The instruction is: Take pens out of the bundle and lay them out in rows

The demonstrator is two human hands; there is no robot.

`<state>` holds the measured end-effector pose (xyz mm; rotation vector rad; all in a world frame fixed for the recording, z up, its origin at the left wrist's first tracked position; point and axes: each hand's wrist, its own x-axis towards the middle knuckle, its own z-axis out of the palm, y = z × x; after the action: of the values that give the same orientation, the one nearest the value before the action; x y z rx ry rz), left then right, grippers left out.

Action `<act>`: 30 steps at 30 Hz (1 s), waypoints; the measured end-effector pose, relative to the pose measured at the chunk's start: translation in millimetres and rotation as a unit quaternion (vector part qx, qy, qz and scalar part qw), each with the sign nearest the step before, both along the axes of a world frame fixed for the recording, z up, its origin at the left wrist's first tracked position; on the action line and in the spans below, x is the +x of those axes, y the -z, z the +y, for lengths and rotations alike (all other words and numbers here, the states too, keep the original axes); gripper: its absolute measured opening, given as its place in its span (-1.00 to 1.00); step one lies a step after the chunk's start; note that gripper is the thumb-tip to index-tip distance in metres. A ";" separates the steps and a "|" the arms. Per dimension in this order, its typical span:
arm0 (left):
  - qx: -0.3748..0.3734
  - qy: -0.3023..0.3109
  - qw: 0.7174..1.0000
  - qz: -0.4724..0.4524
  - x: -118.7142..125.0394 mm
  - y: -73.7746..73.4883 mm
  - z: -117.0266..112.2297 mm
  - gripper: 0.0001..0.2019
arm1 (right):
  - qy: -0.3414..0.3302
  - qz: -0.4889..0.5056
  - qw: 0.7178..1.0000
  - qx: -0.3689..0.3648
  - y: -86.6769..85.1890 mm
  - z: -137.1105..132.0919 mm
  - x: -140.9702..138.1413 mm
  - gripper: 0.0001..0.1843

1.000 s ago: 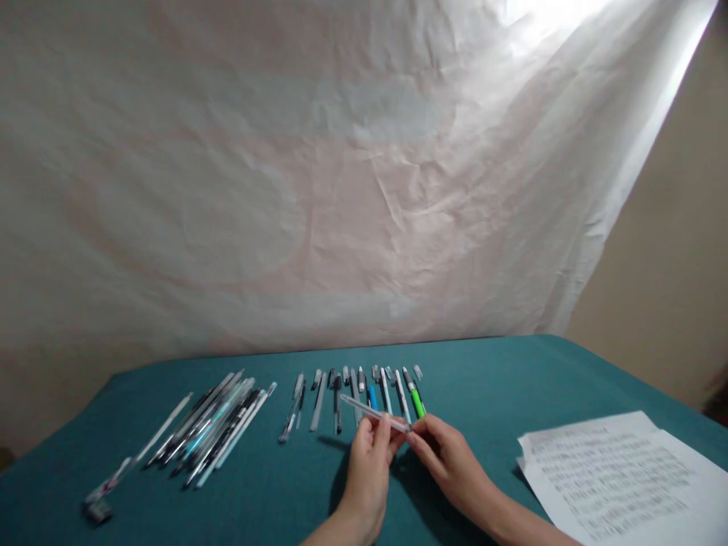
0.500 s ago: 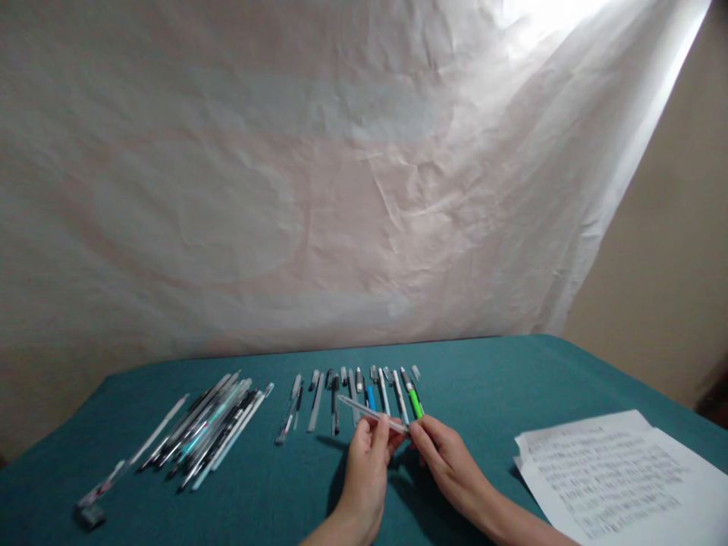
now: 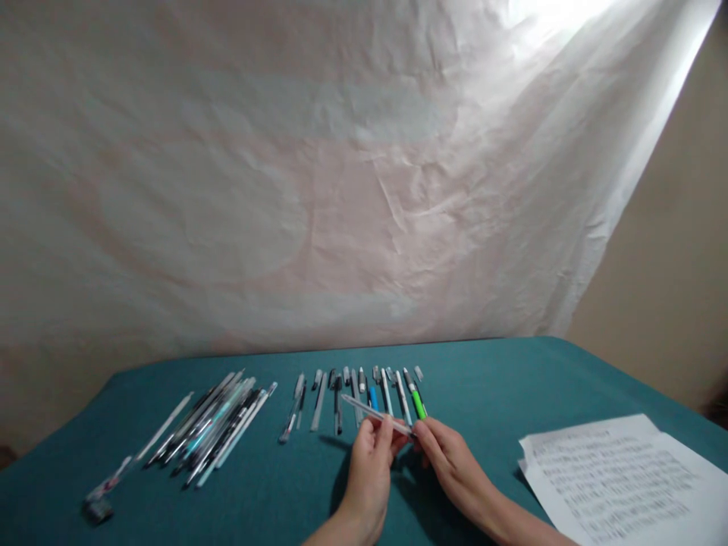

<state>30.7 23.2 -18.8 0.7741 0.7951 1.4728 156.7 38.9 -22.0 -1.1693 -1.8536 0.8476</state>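
Left of the papers (image 3: 614, 485) on the desk (image 3: 483, 379), the left hand (image 3: 367, 466) grasps a clear pen (image 3: 364, 408); the right hand (image 3: 449, 459), eased slightly outward, pinches its near end.

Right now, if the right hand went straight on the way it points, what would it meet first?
Likely the clear pen held in the left hand: the right hand points up-left at its near end, though whether they already touch is unclear.

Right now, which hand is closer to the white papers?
The right one. The right hand is left of the white papers, not touching them, by one end of a clear pen. The left hand, holding that pen, is farther left.
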 end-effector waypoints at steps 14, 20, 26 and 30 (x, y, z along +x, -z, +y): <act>-0.016 -0.029 0.999 -0.011 -1.7 -0.2 0.9 -0.77 | 0.022 0.007 0.999 0.040 -6.0 -3.4 -0.5 -0.76; -0.020 -0.017 0.999 -0.040 -2.2 -0.8 -0.6 -0.75 | 0.026 0.010 0.998 0.051 -10.3 -3.6 0.4 -0.72; -0.054 -0.024 0.996 -0.068 -3.7 1.0 0.6 -0.77 | 0.011 -0.029 0.998 0.061 -20.4 -3.4 1.0 -0.71; -0.067 -0.027 0.995 -0.070 -4.9 1.8 1.6 -0.77 | 0.004 -0.101 0.992 0.077 -27.9 -0.5 8.9 -0.74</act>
<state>25.8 24.8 -20.7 0.5459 0.8045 1.4886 165.5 38.4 5.9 -1.1997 -2.0375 0.5881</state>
